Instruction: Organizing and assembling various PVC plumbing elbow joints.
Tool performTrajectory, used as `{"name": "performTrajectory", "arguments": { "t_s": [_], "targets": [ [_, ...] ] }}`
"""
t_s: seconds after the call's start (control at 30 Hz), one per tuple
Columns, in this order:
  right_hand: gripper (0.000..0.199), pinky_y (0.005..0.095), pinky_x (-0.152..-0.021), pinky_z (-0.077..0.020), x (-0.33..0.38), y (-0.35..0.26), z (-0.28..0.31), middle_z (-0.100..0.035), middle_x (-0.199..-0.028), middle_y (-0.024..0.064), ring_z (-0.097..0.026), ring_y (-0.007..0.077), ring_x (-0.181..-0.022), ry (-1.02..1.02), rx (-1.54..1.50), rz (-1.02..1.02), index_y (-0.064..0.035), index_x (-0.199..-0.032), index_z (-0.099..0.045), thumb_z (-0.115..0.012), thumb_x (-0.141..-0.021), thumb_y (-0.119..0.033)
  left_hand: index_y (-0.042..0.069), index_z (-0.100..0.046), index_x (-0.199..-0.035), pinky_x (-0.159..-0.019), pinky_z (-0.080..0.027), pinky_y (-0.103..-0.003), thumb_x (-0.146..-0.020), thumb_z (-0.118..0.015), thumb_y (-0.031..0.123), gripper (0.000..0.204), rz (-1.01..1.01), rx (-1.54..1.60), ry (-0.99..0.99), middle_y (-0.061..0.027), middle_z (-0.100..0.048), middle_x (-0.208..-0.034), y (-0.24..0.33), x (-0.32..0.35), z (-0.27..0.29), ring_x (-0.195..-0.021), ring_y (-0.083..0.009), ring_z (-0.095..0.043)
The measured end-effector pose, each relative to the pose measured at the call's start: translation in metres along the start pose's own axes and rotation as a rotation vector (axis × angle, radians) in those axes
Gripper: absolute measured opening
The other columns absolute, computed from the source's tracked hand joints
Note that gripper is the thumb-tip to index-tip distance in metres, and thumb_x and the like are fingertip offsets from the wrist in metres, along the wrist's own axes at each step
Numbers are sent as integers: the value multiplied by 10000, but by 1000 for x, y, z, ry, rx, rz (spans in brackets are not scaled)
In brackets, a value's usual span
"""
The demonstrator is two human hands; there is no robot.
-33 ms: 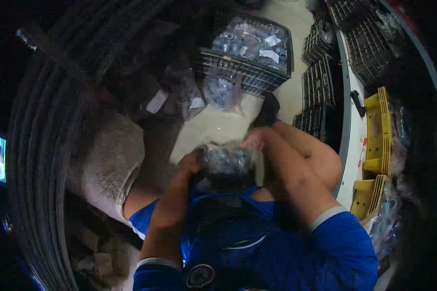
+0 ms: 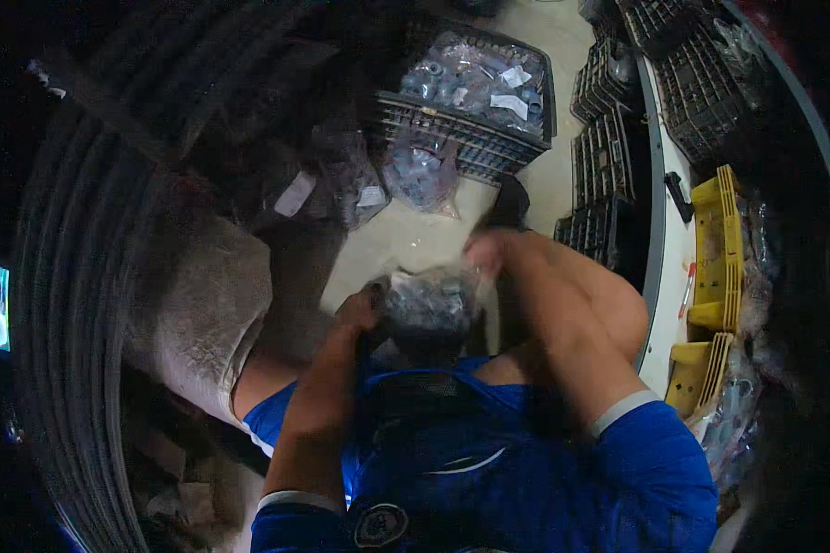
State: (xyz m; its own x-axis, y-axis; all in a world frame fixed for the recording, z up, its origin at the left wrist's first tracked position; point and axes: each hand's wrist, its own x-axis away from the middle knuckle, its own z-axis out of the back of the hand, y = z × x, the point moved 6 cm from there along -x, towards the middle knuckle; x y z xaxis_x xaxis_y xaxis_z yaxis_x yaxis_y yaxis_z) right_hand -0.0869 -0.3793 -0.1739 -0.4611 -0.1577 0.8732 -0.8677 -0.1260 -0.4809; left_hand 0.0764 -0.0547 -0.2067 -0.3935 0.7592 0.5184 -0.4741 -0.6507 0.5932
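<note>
Between my knees hangs a clear plastic bag (image 2: 426, 302) filled with small grey pieces, their exact kind too blurred to tell. My left hand (image 2: 361, 309) is closed on the bag's left edge. At its upper right edge, my right hand (image 2: 486, 252) is curled in a pinch on the plastic, blurred by motion. Beyond my hands, another clear bag of grey fittings (image 2: 421, 173) leans against a dark crate (image 2: 470, 138). That crate is heaped with bagged grey pipe fittings (image 2: 443, 81).
Dark bags with pale labels (image 2: 295, 194) lie to the left, near a light sack (image 2: 217, 286). Stacked black crates (image 2: 604, 157) line the right. Past them, a white surface (image 2: 659, 355) bears yellow bins (image 2: 715, 249) and a red-marked pen-like object (image 2: 687, 290).
My right hand has shifted slightly up and is more blurred. The bag's contents look a little moved; my left hand stays almost in place.
</note>
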Motion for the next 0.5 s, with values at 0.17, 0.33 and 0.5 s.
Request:
{"name": "performTrajectory", "arguments": {
  "t_s": [0.17, 0.33, 0.5],
  "targets": [
    [226, 301, -679, -524, 120, -187, 104, -672, -830, 54, -635, 143, -729, 634, -195, 511, -80, -954, -663, -636, -914, -301, 97, -619, -1228, -953, -485, -449, -848, -679, 403, 491, 191, -65, 55, -210, -645, -1202, 15, 57, 75, -1125, -381, -610],
    [530, 446, -952, -469, 161, -172, 254, -663, -1116, 223, -615, 397, -1075, 1555, 607, 282, -64, -1282, -570, -527, -941, -467, 58, -553, -1277, -993, -432, -364, -886, -706, 364, 519, -26, 415, 268, -167, -626, -1220, 53, 74, 137, -1173, -253, -578],
    [696, 477, -1081, -375, 109, -144, 309, -569, -1306, 270, -515, 441, -1250, 1632, 780, -127, -52, -1432, -427, -522, -921, -516, 35, -548, -1226, -982, -396, -303, -936, -653, 190, 344, -175, 842, 501, -61, -615, -1124, 96, 124, 188, -1067, -166, -546]
  ]
}}
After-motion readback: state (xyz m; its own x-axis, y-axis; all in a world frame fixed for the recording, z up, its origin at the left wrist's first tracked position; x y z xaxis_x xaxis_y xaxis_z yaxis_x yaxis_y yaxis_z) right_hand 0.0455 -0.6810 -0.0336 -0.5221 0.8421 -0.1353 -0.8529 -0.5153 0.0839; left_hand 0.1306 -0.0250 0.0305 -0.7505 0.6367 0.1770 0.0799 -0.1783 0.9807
